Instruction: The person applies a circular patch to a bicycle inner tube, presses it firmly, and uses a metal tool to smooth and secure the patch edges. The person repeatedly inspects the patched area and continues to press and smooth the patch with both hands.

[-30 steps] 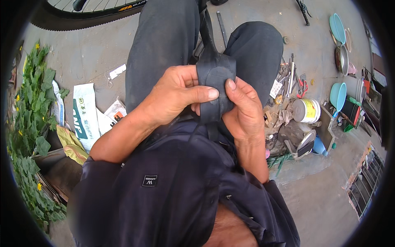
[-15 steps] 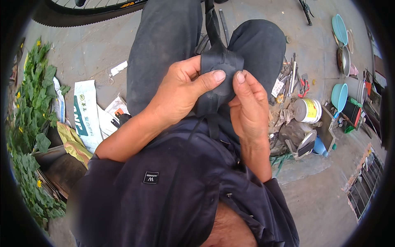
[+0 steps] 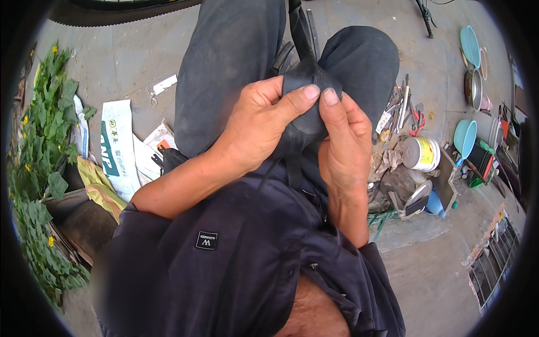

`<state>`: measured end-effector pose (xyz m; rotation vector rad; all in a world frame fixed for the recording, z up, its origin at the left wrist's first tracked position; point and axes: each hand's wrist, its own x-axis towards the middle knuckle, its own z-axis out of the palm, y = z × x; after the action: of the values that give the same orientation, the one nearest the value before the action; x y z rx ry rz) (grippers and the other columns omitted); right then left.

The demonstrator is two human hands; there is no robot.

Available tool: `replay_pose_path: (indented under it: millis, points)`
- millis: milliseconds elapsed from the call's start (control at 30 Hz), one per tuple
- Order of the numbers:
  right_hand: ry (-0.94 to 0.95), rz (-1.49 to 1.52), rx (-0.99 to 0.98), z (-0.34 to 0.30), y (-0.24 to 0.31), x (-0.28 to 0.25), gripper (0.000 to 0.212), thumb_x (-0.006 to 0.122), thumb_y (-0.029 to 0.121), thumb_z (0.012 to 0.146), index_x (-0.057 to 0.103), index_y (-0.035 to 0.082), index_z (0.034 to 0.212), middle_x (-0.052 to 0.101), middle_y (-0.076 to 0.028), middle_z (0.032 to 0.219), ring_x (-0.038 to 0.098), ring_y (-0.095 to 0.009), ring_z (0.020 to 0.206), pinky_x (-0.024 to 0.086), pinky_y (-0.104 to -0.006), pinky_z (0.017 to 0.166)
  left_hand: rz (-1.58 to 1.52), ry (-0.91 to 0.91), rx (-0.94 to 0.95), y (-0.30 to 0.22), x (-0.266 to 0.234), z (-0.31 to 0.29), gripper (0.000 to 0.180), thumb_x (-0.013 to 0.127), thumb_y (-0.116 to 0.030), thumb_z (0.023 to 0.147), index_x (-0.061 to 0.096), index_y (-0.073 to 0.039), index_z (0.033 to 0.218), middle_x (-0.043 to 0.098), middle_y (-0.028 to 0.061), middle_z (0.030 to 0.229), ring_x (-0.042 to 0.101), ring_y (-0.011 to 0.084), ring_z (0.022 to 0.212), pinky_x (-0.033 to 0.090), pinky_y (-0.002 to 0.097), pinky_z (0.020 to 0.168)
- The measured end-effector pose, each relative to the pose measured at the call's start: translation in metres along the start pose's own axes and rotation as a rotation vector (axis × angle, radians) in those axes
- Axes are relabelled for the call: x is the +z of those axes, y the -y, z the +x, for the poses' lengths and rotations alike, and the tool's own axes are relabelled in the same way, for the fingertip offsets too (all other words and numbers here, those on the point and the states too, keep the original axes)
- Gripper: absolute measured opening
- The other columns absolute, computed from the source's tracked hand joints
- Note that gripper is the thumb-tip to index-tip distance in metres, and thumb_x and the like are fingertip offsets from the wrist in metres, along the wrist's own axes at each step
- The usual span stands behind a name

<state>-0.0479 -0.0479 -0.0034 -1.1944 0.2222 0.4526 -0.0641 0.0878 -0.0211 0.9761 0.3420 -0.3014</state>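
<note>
Between my knees, a flattened black bicycle inner tube (image 3: 306, 126) is stretched across my fingers. My left hand (image 3: 250, 126) grips it from the left, with the thumb pressing on its upper face and the fingers curled underneath. From the right, my right hand (image 3: 345, 140) pinches the same stretch of tube, its thumb almost touching the left thumb. The thumbs cover the spot where a round patch lies, so little of the patch shows. A narrower length of tube runs away between my legs.
A bicycle wheel (image 3: 123, 16) lies at the far left. Leafy plants (image 3: 48, 140) and a white printed sack (image 3: 119, 146) are on my left. On the right are metal tools (image 3: 402, 109), a white bucket (image 3: 420, 154), turquoise basins (image 3: 465, 138) and a floor grate (image 3: 497, 261).
Both hands have shifted slightly right with the tube. My thumbs have come closer together over the round patch, which showed more plainly before.
</note>
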Motion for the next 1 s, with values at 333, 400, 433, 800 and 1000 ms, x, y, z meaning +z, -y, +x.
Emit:
replay_pose_path:
  millis: [333, 400, 433, 800, 1000]
  points:
    - [-0.071, 0.345, 0.113, 0.004, -0.013, -0.003, 0.028, 0.054, 0.020, 0.100, 0.065, -0.004, 0.109, 0.069, -0.008, 0.099, 0.065, -0.012, 0.089, 0.051, -0.0257, 0.083, -0.294, 0.007, -0.169, 0.003, 0.004, 0.007, 0.019, 0.062, -0.020, 0.097, 0.068, -0.001, 0.100, 0.070, 0.0027, 0.093, 0.063, 0.0060, 0.080, 0.052, 0.0226, 0.073]
    - [-0.072, 0.315, 0.073, 0.006, -0.012, -0.003, 0.029, 0.053, 0.021, 0.101, 0.064, -0.004, 0.111, 0.069, -0.009, 0.101, 0.065, -0.013, 0.090, 0.051, -0.0266, 0.084, -0.216, 0.078, -0.152, 0.000, 0.002, 0.012, 0.020, 0.061, -0.021, 0.097, 0.068, -0.002, 0.098, 0.070, 0.0029, 0.092, 0.064, 0.0061, 0.078, 0.053, 0.0229, 0.072]
    - [-0.029, 0.360, 0.052, 0.007, -0.010, -0.004, 0.032, 0.052, 0.024, 0.102, 0.063, -0.004, 0.113, 0.069, -0.010, 0.103, 0.065, -0.014, 0.091, 0.051, -0.0275, 0.085, -0.241, 0.065, -0.179, -0.006, 0.005, 0.014, 0.023, 0.060, -0.025, 0.098, 0.067, -0.003, 0.097, 0.068, 0.0009, 0.086, 0.060, 0.0046, 0.071, 0.050, 0.0211, 0.065]
    - [0.068, 0.331, 0.094, 0.005, -0.008, -0.007, 0.037, 0.049, 0.030, 0.103, 0.063, -0.004, 0.110, 0.069, -0.012, 0.100, 0.066, -0.017, 0.089, 0.053, -0.0294, 0.081, 0.168, 0.134, -0.119, -0.013, -0.016, -0.003, 0.032, 0.069, -0.027, 0.091, 0.066, -0.001, 0.108, 0.066, 0.0002, 0.092, 0.058, 0.0051, 0.078, 0.045, 0.0207, 0.068]
    - [0.063, 0.275, 0.056, 0.002, 0.000, -0.002, 0.039, 0.049, 0.031, 0.103, 0.062, -0.005, 0.108, 0.069, -0.013, 0.096, 0.067, -0.018, 0.080, 0.056, -0.0303, 0.071, 0.254, 0.185, -0.182, -0.020, -0.019, -0.009, 0.031, 0.069, -0.021, 0.090, 0.066, 0.001, 0.113, 0.069, 0.0015, 0.097, 0.062, 0.0065, 0.083, 0.050, 0.0222, 0.075]
